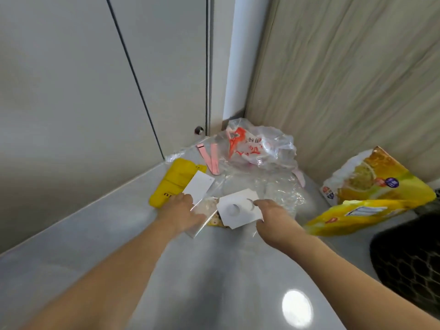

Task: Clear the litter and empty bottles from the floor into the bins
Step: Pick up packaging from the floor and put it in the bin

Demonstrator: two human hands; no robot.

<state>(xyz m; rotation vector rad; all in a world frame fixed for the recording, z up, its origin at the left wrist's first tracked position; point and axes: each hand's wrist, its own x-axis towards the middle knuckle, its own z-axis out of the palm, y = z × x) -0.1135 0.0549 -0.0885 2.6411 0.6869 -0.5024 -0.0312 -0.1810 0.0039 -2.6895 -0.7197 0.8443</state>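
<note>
Grey cabinet doors (71, 79) at back w/ doorstop (198, 130); wood-grain wall panel (345, 79) on rt.

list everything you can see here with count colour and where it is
clear plastic bag: 1, clear with red print, in the corner
bubble wrap: 1, clear, below that bag
yellow packet: 1, left of the pile
pink strips: 2, beside the yellow packet
white card: 1, on the yellow packet
white cut-out card: 1, pile's front
yellow snack bags: 2, by the right wall
black mesh item: 1, right edge
left hand: on the pile
right hand: fingers on the cut-out card
</note>
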